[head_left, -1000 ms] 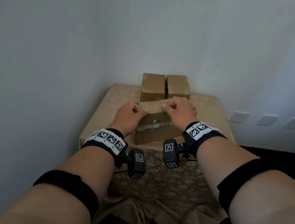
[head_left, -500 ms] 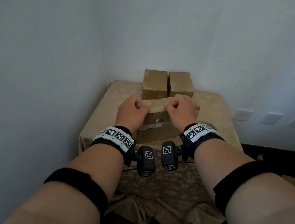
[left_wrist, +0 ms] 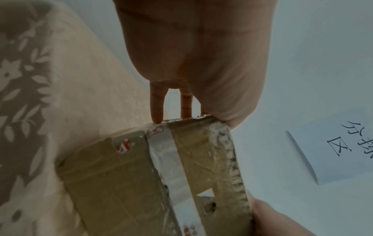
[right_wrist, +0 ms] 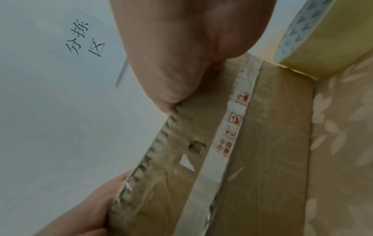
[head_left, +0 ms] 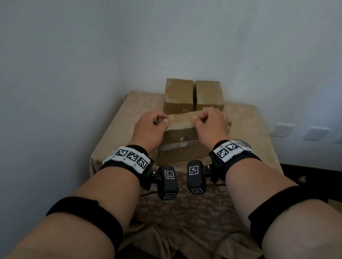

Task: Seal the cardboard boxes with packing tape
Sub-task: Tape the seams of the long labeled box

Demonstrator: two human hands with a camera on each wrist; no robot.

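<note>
Both hands are on the near cardboard box (head_left: 182,140), which sits around the middle of the tabletop (head_left: 249,129), a surface draped in a beige floral cloth (head_left: 188,212). The left hand (head_left: 150,128) is curled over the box's top left edge, and the left wrist view shows its fingers (left_wrist: 156,102) coming down the far side of the flap while the thumb side presses on the near edge, so it is gripping the box. The right hand (head_left: 210,124) is curled over the top right edge, its fingers folded under; from the right wrist view the heel of that hand bears on the ragged corrugated rim, and it too holds the box. The flaps are down, so what is inside cannot be seen. An old strip of whitish tape (right_wrist: 228,132) with red handling symbols runs across the box's front face, peeling in places. A roll of packing tape (right_wrist: 315,39), yellowish with a patterned core, stands just beside the box's right end; the head view shows only a sliver of it behind the right wrist. Toward the far edge of the tabletop, two smaller closed boxes (head_left: 178,95) stand side by side and touching, right behind the near box. On the wall above hangs a white paper sign (left_wrist: 331,143) with handwritten characters.
</note>
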